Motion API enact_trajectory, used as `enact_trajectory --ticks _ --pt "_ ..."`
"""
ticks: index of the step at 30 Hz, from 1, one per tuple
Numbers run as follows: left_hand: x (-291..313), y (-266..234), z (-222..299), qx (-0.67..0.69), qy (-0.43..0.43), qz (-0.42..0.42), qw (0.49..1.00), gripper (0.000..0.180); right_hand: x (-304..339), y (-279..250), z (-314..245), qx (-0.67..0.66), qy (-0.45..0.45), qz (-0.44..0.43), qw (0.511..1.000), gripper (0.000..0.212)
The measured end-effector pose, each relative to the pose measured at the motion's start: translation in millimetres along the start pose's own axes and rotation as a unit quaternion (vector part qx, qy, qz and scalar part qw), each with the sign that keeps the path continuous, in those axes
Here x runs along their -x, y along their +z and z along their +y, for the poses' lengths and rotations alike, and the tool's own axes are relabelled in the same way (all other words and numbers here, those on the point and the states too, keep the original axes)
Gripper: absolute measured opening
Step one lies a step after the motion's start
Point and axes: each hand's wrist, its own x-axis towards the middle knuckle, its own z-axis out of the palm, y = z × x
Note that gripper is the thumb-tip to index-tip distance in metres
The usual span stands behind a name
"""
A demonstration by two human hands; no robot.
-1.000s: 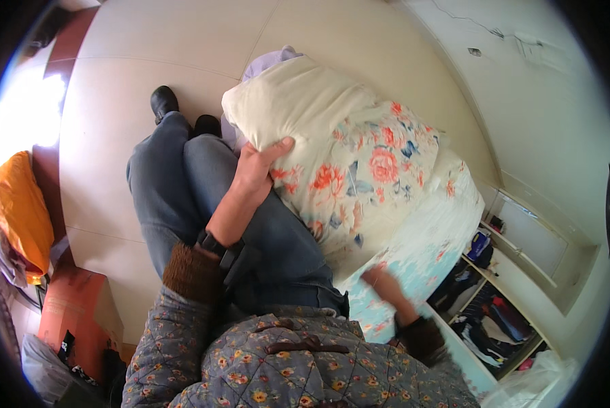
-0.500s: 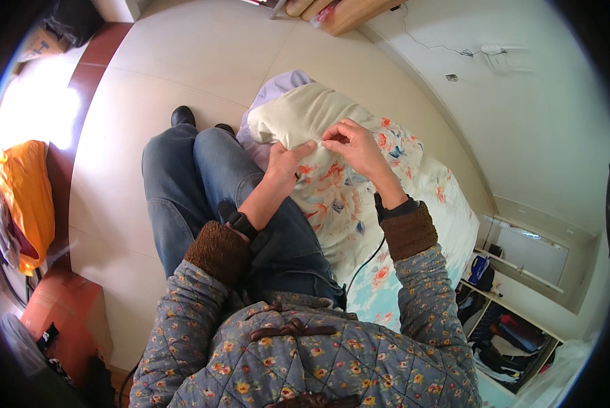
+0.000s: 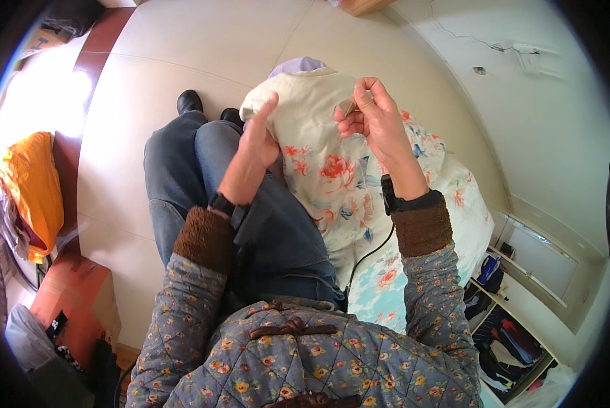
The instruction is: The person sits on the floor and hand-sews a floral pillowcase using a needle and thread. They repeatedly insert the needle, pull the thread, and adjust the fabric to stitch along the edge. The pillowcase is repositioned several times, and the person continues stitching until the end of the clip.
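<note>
Fingers (image 3: 351, 126) of the right hand (image 3: 384, 122): curled inward, thumb and index tips drawn close together. We cannot tell whether something thin is pinched there. Left hand (image 3: 250, 158) slightly blurred; we read it as spread, thumb pointing up and well apart from the rest, palm turned toward the right hand. We see nothing in it.

Flowered cream cloth (image 3: 337, 189) lies across the right side of the lap and spreads away to the right. Its long axis, as we see it, slants from the plain cream end near the knees down to the pale blue part at lower right. A lilac cloth (image 3: 299, 66) shows at its far end.

Key relation, we judge: the plain end sits between the two hands. Left hand is at its left edge, just beside or over it; contact unclear. Right hand shows in front of the cloth's upper right side, apparently raised off the surface, so we take the left as nearer. Black cord (image 3: 373, 253) loops over the cloth below the right wrist.
</note>
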Motion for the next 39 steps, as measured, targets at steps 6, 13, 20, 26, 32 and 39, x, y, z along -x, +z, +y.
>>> enact_trajectory --ticks 6,13,20,26,32,39 --pt "-23.8 -0.4 16.9 -0.24 0.223 0.116 0.938 0.04 -12.3 -29.1 14.2 0.003 -0.013 -0.065 0.998 0.017" --pt "-29.0 -14.4 23.2 -0.037 0.102 0.064 0.992 0.063 -8.3 -45.3 31.3 -0.058 0.03 -0.016 0.998 0.018" --pt "-19.1 -4.1 3.6 -0.233 0.046 0.066 0.969 0.041 -14.1 -38.7 62.6 -0.002 0.035 -0.074 0.997 0.015" --pt "-20.6 -0.6 -0.5 -0.223 0.114 0.075 0.965 0.037 -10.6 -29.7 90.6 0.134 0.068 -0.059 0.987 0.016" --pt "-19.6 -1.1 -4.6 -0.225 0.14 0.071 0.962 0.037 -5.0 -28.2 99.2 0.141 0.021 -0.026 0.989 0.014" --pt "-18.0 -1.2 -7.3 -0.232 0.153 0.087 0.957 0.031 -5.4 -34.1 106.7 0.241 -0.013 -0.061 0.968 0.011"
